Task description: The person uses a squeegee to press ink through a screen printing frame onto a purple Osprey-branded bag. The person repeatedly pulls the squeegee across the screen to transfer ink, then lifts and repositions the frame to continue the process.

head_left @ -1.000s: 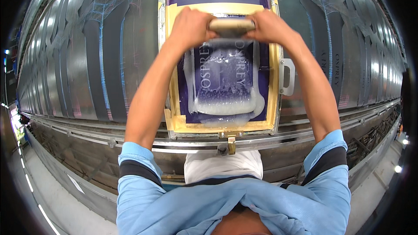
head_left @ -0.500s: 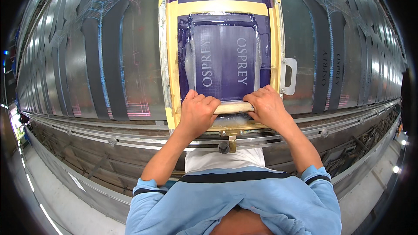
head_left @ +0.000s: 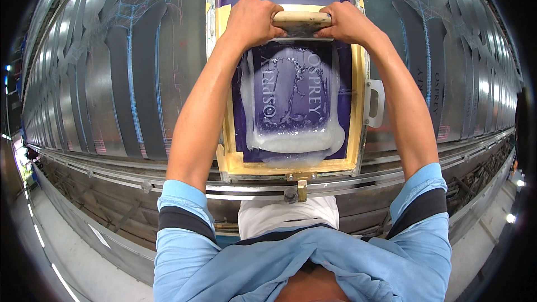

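Note:
A framed printing screen (head_left: 284, 92) lies in front of me, its purple mesh edged with yellow tape and marked with pale lettering. Both hands grip a wooden-handled squeegee (head_left: 302, 19) near the far part of the taped area. My left hand (head_left: 253, 21) is wrapped round its left end, my right hand (head_left: 350, 22) round its right end. The blade stands on the mesh, partly hidden under the handle. Whitish, clear-looking ink (head_left: 302, 141) lies in a thick band across the near part of the mesh, with streaks and droplets over the lettering.
Dark grey fabric strips (head_left: 116, 72) with blue lines lie on the long metal table to both sides. A metal handle (head_left: 376, 103) sticks out from the frame's right side. A metal rail (head_left: 251, 187) with a brass stop runs along the table's near edge.
Both hands have carried the squeegee from the near end of the screen to the far end. The ink band now shows at the near end, with streaks over the lettering.

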`<state>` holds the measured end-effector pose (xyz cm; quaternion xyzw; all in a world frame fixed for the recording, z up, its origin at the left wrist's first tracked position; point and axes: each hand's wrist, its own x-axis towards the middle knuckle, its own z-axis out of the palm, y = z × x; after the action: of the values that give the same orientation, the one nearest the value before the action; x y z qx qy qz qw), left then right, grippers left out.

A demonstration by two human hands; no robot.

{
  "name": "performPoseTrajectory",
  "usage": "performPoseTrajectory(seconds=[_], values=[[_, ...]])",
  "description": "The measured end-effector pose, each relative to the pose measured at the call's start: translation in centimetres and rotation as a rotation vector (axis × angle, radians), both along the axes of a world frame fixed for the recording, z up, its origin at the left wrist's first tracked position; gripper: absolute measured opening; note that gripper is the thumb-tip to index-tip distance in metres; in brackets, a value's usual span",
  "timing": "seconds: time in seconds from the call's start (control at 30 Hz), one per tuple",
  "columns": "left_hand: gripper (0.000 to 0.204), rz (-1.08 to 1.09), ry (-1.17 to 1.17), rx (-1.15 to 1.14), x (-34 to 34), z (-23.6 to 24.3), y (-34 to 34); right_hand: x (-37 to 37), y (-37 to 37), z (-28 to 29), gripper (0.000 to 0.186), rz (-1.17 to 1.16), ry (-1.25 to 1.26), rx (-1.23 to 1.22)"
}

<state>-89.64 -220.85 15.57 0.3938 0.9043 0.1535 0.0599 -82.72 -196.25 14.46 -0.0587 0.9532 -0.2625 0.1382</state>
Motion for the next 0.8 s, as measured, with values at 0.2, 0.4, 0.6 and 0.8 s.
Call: performPoseTrajectory(seconds=[0.2,0.4,0.6,0.8], values=[[0.024,-0.037,-0.034,0.026,10.2,0.3,-3.9,10.5,-4.1,0.6,0.025,0.028,0.046,-0.004],[0.030,-0.018,-0.034,0.086,25.0,1.8,-8.9,23.2,-6.8,1.6,0.044,0.002,-0.016,-0.236],[0.044,0.023,0.040,0.035,26.5,0.8,-9.2,19.8,1.2,-4.8,0.035,-0.910,0.283,0.022],[0.040,0.039,0.028,0.105,26.1,2.3,-11.3,18.5,1.3,-2.1,0.033,-0.957,0.280,-0.273]])
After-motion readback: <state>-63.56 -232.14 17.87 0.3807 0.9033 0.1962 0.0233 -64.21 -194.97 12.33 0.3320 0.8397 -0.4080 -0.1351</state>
